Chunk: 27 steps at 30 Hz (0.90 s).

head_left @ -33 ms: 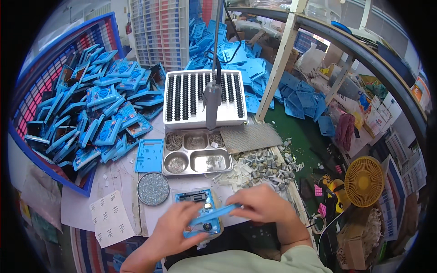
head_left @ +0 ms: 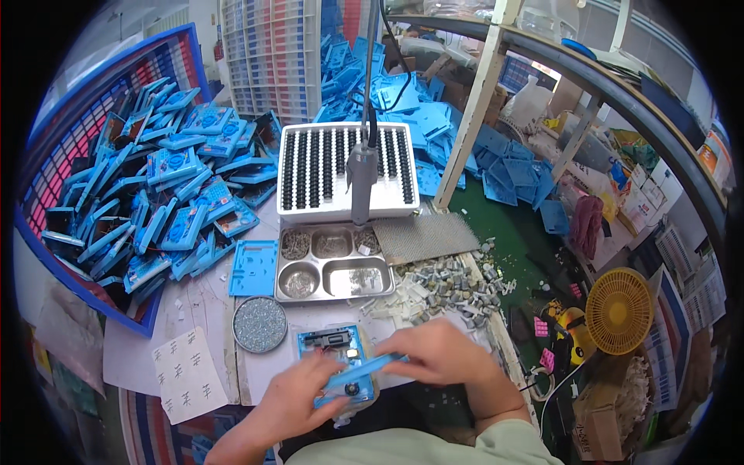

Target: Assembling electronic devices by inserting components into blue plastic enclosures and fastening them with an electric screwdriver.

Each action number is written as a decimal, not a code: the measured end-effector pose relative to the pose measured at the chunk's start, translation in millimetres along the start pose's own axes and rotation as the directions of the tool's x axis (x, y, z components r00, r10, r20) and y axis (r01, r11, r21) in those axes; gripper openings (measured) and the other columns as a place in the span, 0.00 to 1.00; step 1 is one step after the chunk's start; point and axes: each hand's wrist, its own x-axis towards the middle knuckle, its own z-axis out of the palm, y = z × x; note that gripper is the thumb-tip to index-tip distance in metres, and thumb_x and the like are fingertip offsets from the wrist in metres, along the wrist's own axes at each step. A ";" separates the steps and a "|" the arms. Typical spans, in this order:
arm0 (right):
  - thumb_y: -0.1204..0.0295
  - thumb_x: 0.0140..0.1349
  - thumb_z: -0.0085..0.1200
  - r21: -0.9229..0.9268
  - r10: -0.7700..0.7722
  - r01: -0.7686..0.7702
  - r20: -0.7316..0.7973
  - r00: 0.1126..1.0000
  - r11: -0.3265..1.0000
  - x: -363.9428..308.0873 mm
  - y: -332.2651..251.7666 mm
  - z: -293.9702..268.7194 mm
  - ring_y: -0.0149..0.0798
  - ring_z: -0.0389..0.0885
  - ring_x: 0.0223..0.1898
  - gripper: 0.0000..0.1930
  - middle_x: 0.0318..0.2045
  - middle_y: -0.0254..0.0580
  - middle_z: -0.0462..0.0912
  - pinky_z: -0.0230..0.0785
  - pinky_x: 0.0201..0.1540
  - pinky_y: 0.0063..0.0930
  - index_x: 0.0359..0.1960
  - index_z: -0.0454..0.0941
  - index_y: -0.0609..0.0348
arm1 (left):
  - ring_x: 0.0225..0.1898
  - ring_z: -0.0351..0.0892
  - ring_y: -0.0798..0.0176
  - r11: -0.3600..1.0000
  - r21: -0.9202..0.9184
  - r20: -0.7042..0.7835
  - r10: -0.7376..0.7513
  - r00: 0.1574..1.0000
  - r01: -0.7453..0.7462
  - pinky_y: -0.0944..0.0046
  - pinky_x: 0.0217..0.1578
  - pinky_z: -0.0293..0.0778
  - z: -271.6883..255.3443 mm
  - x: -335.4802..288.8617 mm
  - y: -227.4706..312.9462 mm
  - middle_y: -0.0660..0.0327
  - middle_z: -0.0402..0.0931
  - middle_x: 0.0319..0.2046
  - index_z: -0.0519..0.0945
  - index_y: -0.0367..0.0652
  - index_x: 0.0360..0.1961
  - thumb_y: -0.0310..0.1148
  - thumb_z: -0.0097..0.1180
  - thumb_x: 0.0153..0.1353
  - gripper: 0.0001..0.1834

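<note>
Close in front of me lies a blue plastic casing with its inside facing up, showing a black part, small wiring and a round dark piece. A thin blue plastic cover is held tilted and nearly edge-on above it. My right hand pinches the cover's right end between thumb and fingers. Around its left end curls my left hand, thumb nearer me and fingers on the far side, close against the casing. The left fingertips are partly hidden. Above the bench hangs a grey electric screwdriver, which neither hand touches.
A steel compartment tray holds small metal parts beside a round dish of screws. Behind stands a white tray of black and white pieces. A blue crate overflows with casings at left; loose metal parts lie right.
My right hand and the end of the cover that it holds sit slightly lower and further left. My left hand stays almost where it was.
</note>
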 end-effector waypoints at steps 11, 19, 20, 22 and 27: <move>0.74 0.60 0.62 0.483 0.298 -0.089 -0.375 0.878 0.871 -26.6 34.1 81.2 0.33 0.79 0.38 0.24 0.48 0.47 0.80 0.75 0.36 0.22 0.59 0.74 0.60 | 0.48 0.79 0.65 0.581 -0.798 -0.223 -0.534 0.816 0.162 0.62 0.53 0.72 39.7 -50.5 -31.2 0.55 0.79 0.48 0.73 0.30 0.56 0.26 0.57 0.65 0.20; 0.77 0.64 0.59 0.787 0.499 -0.326 0.026 0.866 0.524 -45.2 17.9 119.9 0.25 0.74 0.35 0.36 0.39 0.40 0.79 0.70 0.37 0.18 0.71 0.56 0.56 | 0.48 0.79 0.64 0.372 -0.920 -0.165 -0.650 0.742 0.121 0.61 0.54 0.71 68.1 -62.7 -40.9 0.54 0.80 0.48 0.72 0.29 0.56 0.25 0.58 0.64 0.21; 0.77 0.65 0.58 0.778 0.471 -0.289 -0.010 0.882 0.557 -43.9 21.0 118.5 0.22 0.72 0.30 0.35 0.36 0.37 0.79 0.67 0.33 0.16 0.71 0.55 0.57 | 0.47 0.78 0.66 0.474 -0.854 -0.175 -0.648 0.741 0.213 0.62 0.54 0.71 67.7 -61.3 -47.6 0.55 0.79 0.48 0.73 0.28 0.54 0.25 0.58 0.63 0.19; 0.76 0.65 0.58 0.823 0.506 -0.317 0.041 0.861 0.472 -44.1 18.2 120.5 0.20 0.71 0.30 0.34 0.35 0.36 0.79 0.65 0.32 0.15 0.71 0.55 0.57 | 0.50 0.77 0.65 0.565 -0.788 -0.189 -0.600 0.777 0.244 0.62 0.56 0.70 67.2 -61.9 -44.3 0.55 0.78 0.50 0.72 0.28 0.56 0.23 0.57 0.63 0.21; 0.74 0.66 0.57 0.791 0.492 -0.316 0.023 0.870 0.523 -43.1 15.7 122.0 0.17 0.64 0.26 0.34 0.31 0.31 0.75 0.59 0.29 0.12 0.71 0.55 0.57 | 0.55 0.76 0.62 0.610 -0.767 -0.247 -0.567 0.786 0.199 0.62 0.58 0.69 62.8 -49.5 -32.7 0.51 0.76 0.54 0.59 0.28 0.68 0.25 0.57 0.63 0.34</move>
